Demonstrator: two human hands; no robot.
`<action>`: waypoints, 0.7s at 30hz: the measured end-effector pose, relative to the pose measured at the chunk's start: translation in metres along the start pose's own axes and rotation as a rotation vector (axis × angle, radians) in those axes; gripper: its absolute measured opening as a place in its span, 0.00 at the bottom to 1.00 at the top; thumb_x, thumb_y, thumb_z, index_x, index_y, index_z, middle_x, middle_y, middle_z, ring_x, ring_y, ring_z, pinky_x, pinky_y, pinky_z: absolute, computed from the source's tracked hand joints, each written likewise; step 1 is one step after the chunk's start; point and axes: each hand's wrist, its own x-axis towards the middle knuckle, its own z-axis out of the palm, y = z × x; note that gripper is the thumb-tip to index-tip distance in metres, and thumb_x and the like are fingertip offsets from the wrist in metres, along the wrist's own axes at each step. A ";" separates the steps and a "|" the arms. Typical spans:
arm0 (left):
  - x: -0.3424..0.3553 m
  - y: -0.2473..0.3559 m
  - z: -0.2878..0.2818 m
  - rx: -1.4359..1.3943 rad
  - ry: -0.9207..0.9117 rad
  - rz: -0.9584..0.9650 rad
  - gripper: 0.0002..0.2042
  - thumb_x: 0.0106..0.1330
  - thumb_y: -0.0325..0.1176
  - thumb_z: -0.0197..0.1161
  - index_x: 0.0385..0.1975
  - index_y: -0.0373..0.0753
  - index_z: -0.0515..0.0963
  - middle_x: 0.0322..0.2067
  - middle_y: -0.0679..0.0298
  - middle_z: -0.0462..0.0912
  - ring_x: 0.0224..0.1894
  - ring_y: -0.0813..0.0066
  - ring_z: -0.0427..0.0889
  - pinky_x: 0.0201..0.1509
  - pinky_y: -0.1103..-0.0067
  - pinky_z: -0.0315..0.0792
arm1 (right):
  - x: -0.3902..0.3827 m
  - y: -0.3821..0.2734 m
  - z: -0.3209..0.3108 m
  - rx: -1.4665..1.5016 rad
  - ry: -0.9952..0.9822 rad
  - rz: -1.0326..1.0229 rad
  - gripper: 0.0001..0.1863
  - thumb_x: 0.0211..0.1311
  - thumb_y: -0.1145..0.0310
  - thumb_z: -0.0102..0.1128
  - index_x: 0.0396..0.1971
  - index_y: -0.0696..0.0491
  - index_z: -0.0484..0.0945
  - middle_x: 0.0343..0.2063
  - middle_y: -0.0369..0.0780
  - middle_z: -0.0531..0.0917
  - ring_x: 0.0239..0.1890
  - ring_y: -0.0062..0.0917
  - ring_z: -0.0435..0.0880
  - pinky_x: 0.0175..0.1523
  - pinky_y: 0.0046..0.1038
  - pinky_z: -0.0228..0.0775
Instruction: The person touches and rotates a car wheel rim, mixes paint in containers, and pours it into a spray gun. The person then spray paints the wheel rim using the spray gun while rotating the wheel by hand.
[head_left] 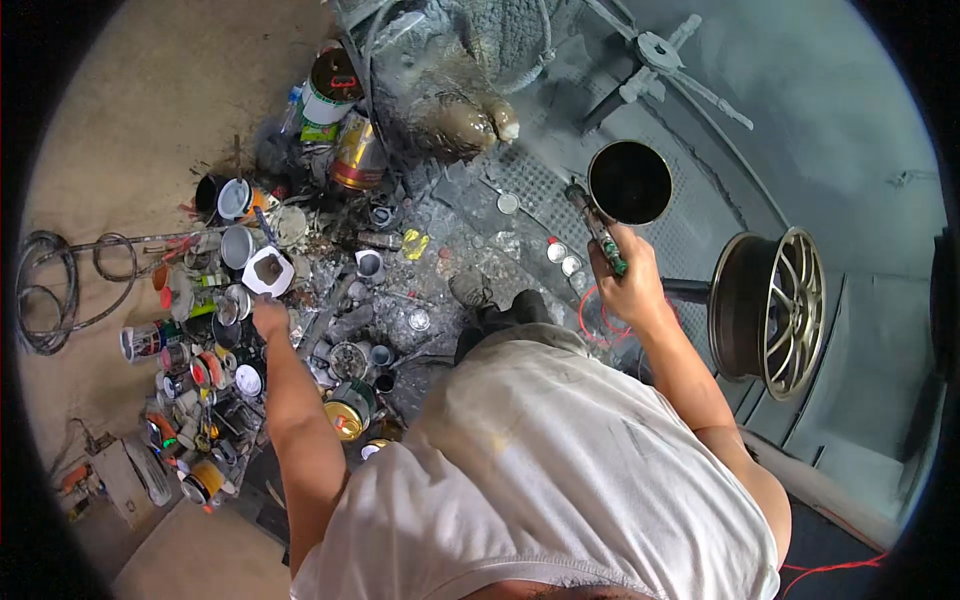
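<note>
My right hand (630,275) is wrapped around a spray gun (592,225), its body smeared green and dark. On top of the gun sits a round paint cup (630,182) with a dark inside and a pale metal rim. At the left, my left hand (270,318) is closed at the near edge of a white angular container (268,271) with grey-brown residue inside. Its fingertips are partly hidden there. Around that hand stand a white tub (238,246) and several paint cans, including a round tin (235,304).
A wheel rim (790,310) is mounted upright on a dark bar at the right. Paint-crusted cans and tools crowd the left floor. A gold-lidded can (345,420) stands near my left forearm. A black hose (45,290) lies coiled far left; a grey stand (655,60) is far right.
</note>
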 end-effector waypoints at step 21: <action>0.036 -0.089 0.017 -0.268 -0.109 0.174 0.25 0.58 0.35 0.69 0.57 0.34 0.79 0.49 0.51 0.86 0.54 0.53 0.84 0.60 0.67 0.75 | -0.003 0.002 0.006 0.162 -0.225 0.090 0.20 0.54 0.81 0.58 0.49 0.61 0.73 0.39 0.59 0.80 0.46 0.57 0.79 0.52 0.44 0.71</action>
